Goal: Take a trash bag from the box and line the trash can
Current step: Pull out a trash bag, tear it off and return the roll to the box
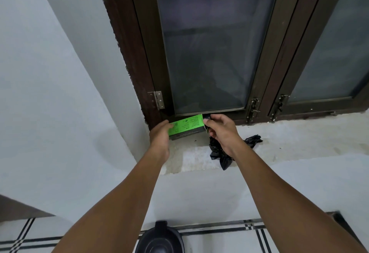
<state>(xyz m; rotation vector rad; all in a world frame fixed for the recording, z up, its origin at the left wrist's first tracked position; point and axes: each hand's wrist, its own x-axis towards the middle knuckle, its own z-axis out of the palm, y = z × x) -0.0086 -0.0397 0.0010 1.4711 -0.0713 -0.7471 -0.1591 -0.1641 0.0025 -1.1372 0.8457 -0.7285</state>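
Your left hand (159, 135) grips the left end of the green box (186, 126), fingers wrapped around it, holding it on the sill (289, 139) right against the bottom of the window frame (257, 85). Your right hand (221, 131) is at the box's right end, fingers curled and pinching black bag (216, 153) plastic where it comes out of the box opening. The bag trails down under your right wrist as a crumpled bunch lying on the sill, its lower tip hanging just over the sill's front edge, and another crumpled part of it shows to the right of your forearm. The box lies on its long side, its green face tilted up toward you. Far below, on the tiled floor (219, 240) between your forearms, stands the black can (159, 240), only its upper part in view at the bottom edge.
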